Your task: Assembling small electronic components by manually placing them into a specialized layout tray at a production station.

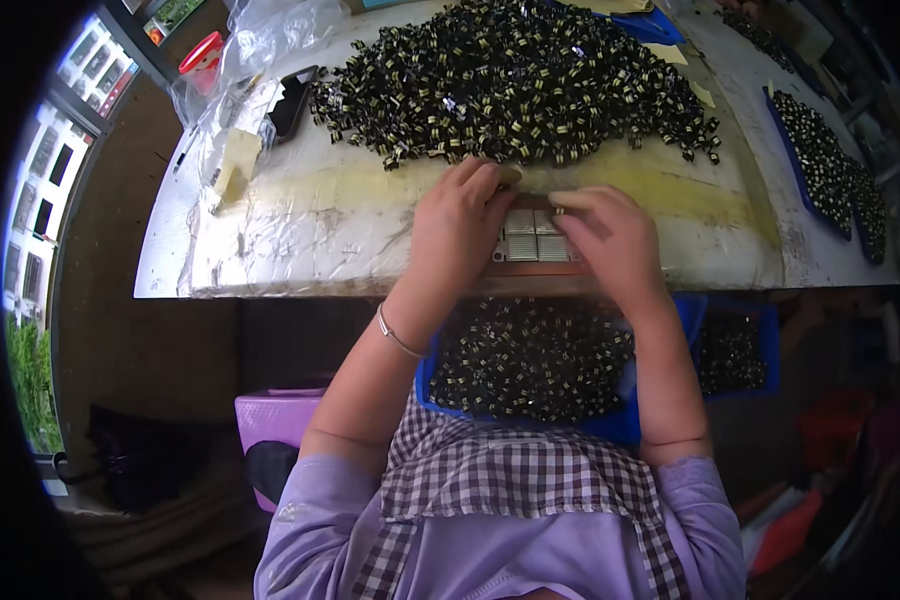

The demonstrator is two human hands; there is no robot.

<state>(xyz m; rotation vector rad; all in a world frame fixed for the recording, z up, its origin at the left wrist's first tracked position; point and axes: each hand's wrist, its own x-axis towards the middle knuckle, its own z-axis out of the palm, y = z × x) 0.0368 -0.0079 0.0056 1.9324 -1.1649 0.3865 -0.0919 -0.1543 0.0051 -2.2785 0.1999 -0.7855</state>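
Observation:
A small flat fixture (pixel 537 243) with a reddish-brown frame and silvery ribbed plates lies near the table's front edge, between my hands. My left hand (pixel 452 225) is at its left side, fingers curled together around its far left corner; anything inside them is hidden. Opposite it, my right hand (pixel 615 240) pinches thumb and forefinger over the fixture's right part. A tiny yellowish bit shows at those fingertips, too small to name. Tan covers sit on some fingertips. Just beyond the hands spreads a large heap of small black-and-yellow parts (pixel 520 85).
Below the table edge, a blue bin (pixel 425 385) holds more such parts, with another blue bin (pixel 773 350) to its right. A blue tray (pixel 798 165) of parts lies far right. Left of the heap are a dark phone-like object (pixel 290 105), clear plastic bags (pixel 270 40) and a red-rimmed cup (pixel 202 55).

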